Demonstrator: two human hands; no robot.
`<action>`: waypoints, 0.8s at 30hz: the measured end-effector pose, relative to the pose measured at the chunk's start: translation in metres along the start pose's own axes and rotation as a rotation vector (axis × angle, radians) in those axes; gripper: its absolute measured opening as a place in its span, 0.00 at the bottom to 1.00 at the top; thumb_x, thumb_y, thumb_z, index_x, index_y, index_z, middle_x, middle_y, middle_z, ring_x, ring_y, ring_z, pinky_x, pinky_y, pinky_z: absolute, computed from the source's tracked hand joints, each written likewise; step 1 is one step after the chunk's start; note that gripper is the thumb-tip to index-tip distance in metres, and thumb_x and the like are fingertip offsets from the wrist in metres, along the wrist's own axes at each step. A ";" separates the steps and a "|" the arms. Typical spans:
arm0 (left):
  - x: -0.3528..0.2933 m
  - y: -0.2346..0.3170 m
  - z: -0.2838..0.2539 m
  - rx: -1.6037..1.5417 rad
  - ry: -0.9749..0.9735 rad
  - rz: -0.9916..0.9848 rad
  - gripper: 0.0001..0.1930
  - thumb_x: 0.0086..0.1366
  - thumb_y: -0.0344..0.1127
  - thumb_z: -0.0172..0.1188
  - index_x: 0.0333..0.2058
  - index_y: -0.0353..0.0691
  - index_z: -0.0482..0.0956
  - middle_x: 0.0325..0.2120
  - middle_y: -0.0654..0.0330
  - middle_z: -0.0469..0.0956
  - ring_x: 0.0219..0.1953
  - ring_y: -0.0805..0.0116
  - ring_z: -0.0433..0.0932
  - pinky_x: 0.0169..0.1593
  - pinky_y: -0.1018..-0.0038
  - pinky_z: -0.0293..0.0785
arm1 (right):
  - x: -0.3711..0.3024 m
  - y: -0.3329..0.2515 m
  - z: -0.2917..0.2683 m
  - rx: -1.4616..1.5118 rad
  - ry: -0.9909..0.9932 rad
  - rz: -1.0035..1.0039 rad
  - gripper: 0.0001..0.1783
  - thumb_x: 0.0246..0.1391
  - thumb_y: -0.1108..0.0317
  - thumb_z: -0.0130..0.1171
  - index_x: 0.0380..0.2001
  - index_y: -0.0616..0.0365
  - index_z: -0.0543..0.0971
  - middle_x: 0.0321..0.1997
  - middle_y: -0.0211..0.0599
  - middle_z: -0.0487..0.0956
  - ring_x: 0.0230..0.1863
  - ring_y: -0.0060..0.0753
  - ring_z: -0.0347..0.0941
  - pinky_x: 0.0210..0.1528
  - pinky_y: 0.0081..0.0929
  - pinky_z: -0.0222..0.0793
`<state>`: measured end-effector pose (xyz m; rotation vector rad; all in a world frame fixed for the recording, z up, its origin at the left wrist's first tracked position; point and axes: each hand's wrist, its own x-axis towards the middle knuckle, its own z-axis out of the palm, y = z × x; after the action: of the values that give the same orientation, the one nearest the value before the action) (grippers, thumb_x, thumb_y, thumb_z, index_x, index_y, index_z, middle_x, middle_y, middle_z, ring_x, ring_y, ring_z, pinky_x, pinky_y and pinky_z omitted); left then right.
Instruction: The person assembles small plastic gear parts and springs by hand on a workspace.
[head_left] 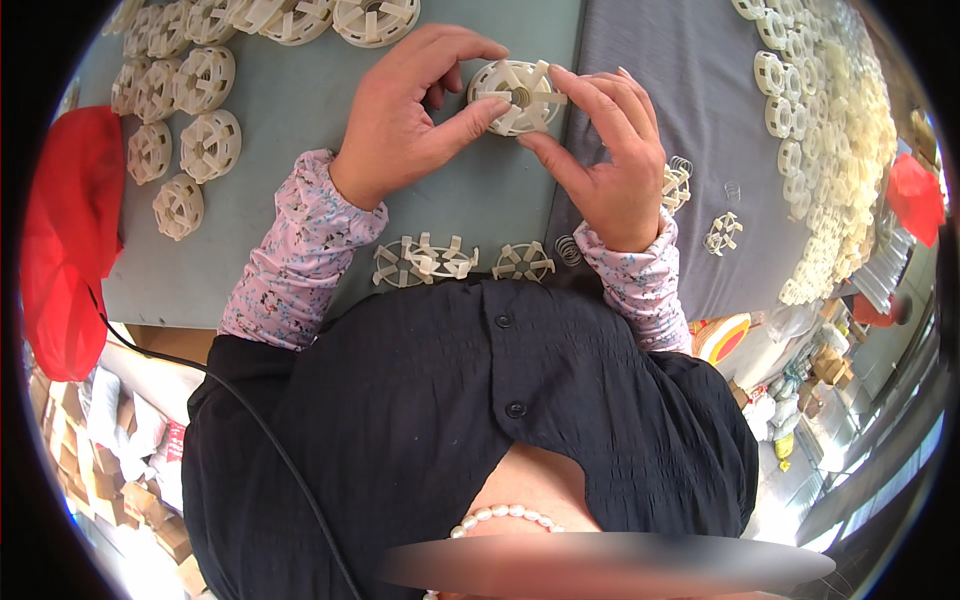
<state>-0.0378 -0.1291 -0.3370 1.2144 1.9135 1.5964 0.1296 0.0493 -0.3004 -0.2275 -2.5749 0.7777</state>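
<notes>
Between my two hands is a round cream plastic wheel-shaped part [516,97] with spokes and a metal coil spring at its centre. My left hand [425,105] grips its left side, the thumb lying near the spring and a finger at the top rim. On the right rim, my right hand [610,140] pinches with thumb and fingertips. Near my body lie spoked plastic inserts [440,257] and another spoked insert [523,262]. A loose coil spring [568,250] rests beside my right sleeve, and one more insert [676,188] is partly hidden behind my right hand.
Several wheel-shaped parts [205,80] stand in rows at the far left. A big heap of cream plastic rings [830,180] covers the right side of the grey cloth [700,100]. There, a small insert [722,234] lies near a spring. Red fabric [75,220] hangs at the left edge.
</notes>
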 end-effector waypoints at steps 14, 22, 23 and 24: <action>0.005 -0.008 0.005 0.165 -0.183 0.176 0.31 0.63 0.28 0.75 0.67 0.41 0.82 0.65 0.55 0.81 0.63 0.60 0.82 0.62 0.66 0.79 | -0.027 -0.022 0.019 -0.335 -0.331 0.033 0.62 0.42 0.37 0.78 0.76 0.62 0.72 0.85 0.44 0.66 0.87 0.47 0.57 0.88 0.56 0.44; -0.002 -0.018 -0.016 0.494 0.007 0.064 0.36 0.67 0.32 0.76 0.72 0.40 0.75 0.68 0.48 0.75 0.60 0.51 0.80 0.61 0.62 0.79 | -0.055 0.083 -0.088 -0.497 0.261 0.245 0.46 0.59 0.38 0.75 0.73 0.52 0.77 0.81 0.54 0.69 0.81 0.58 0.64 0.83 0.54 0.53; 0.001 -0.015 -0.019 0.497 0.007 0.076 0.36 0.67 0.32 0.76 0.72 0.40 0.75 0.68 0.48 0.75 0.60 0.51 0.80 0.61 0.62 0.79 | -0.067 0.116 -0.107 -0.509 0.410 0.363 0.45 0.60 0.37 0.75 0.71 0.53 0.78 0.79 0.58 0.69 0.80 0.60 0.65 0.81 0.55 0.56; 0.005 -0.012 -0.022 0.557 0.134 0.028 0.35 0.68 0.34 0.75 0.72 0.41 0.75 0.68 0.48 0.74 0.54 0.56 0.79 0.56 0.65 0.79 | -0.079 0.148 -0.129 -0.521 0.485 0.461 0.46 0.58 0.35 0.76 0.70 0.53 0.79 0.77 0.60 0.71 0.79 0.64 0.64 0.80 0.57 0.57</action>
<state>-0.0612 -0.1386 -0.3408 1.3636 2.5442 1.2134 0.2629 0.2126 -0.3154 -1.0563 -2.2152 0.1316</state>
